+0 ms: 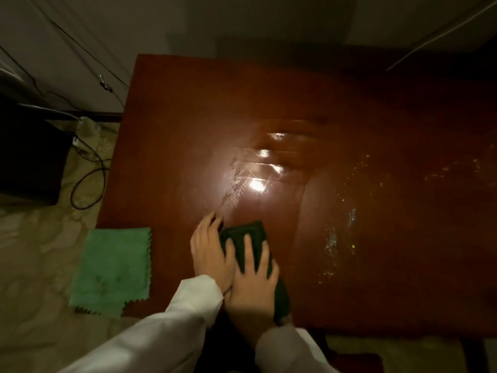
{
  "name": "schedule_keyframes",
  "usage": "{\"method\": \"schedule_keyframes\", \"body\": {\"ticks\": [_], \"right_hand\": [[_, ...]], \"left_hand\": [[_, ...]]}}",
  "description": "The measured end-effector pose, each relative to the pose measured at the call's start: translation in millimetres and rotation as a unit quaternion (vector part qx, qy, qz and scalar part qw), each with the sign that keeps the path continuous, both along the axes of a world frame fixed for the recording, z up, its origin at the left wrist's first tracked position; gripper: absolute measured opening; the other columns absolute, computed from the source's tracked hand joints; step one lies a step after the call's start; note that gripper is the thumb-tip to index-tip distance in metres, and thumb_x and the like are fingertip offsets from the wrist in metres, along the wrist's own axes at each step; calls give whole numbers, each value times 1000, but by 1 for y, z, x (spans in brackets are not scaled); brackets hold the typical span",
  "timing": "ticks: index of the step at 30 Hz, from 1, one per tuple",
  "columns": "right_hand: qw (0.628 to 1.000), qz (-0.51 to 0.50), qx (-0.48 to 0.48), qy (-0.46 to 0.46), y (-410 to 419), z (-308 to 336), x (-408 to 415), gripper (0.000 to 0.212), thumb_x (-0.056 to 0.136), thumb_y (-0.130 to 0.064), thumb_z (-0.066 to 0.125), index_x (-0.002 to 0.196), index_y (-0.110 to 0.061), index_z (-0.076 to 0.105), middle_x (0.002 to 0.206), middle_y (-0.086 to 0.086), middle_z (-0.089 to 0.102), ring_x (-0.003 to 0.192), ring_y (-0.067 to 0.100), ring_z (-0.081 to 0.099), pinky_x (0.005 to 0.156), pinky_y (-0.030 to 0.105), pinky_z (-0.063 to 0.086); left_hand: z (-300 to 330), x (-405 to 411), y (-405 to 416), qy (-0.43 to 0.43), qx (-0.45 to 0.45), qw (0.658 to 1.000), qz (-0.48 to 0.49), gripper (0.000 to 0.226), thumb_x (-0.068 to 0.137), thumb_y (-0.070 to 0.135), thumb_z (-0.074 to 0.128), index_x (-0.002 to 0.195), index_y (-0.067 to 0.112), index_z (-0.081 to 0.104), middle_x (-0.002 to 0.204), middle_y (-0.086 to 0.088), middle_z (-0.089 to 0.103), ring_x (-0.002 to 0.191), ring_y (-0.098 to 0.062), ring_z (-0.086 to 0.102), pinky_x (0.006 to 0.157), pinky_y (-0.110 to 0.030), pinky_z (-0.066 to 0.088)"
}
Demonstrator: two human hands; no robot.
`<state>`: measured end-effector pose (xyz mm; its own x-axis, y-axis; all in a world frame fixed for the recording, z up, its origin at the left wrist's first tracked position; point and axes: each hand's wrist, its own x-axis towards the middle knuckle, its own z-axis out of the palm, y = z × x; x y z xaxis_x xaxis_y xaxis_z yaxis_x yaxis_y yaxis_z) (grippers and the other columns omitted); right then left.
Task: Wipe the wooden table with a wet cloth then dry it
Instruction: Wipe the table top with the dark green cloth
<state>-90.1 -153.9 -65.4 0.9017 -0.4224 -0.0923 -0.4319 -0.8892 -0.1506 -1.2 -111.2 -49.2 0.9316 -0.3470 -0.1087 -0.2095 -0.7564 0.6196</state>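
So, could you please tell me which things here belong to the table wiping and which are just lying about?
Job: reddish-brown wooden table; folded dark green cloth under both hands, left hand, right hand; light green cloth on the table corner.

Lying about: black cables; black box on the floor.

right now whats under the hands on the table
A dark green cloth lies under the right hand, with the left hand at its edge, on the wooden table. The tabletop beneath the cloth is covered.

Dark cloth (248, 238) partly under hands.
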Motion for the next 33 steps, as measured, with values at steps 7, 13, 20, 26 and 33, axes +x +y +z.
{"method": "schedule_keyframes", "body": {"ticks": [7, 13, 20, 26, 33], "right_hand": [[1000, 29, -7, -3, -48, 4, -22, 57, 83, -42, 44, 139, -30, 40, 150, 9, 31, 131, 39, 30, 97, 53, 32], [994, -108, -21, -8, -77, 6, -17, 67, 79, -40, 66, 140, -24, 43, 149, 15, 33, 129, 44, 29, 95, 58, 36], [998, 51, -27, -38, -44, -3, -65, 60, 82, -43, 53, 140, -32, 40, 150, 9, 31, 131, 39, 30, 95, 50, 37], [995, -100, -26, -9, -138, 3, -100, 56, 81, -41, 45, 135, -29, 48, 146, 12, 40, 129, 41, 33, 94, 54, 38], [982, -183, -50, -1, -131, 7, -91, 59, 79, -36, 66, 135, -22, 51, 146, 17, 39, 127, 48, 35, 92, 58, 37]], "left_hand": [[-6, -27, 5, -19, 65, 997, -49, 60, 88, 43, 26, 137, 11, 39, 147, -8, 33, 138, -20, 21, 111, -44, 10], [-22, -34, 16, -36, 200, 970, -134, 57, 90, 37, 22, 137, 9, 39, 146, -11, 34, 137, -27, 27, 107, -48, 21], [-27, -36, 16, -57, 227, 961, -146, 56, 88, 27, 22, 135, 4, 42, 143, -17, 38, 133, -32, 32, 104, -52, 25], [-28, -38, 16, -68, 229, 961, -144, 60, 91, 40, 23, 142, 8, 31, 150, -13, 24, 140, -27, 16, 110, -48, 13], [-26, -41, 14, -76, 234, 958, -151, 62, 95, 44, 31, 145, 9, 21, 153, -11, 15, 142, -26, 7, 112, -46, 7]]}}
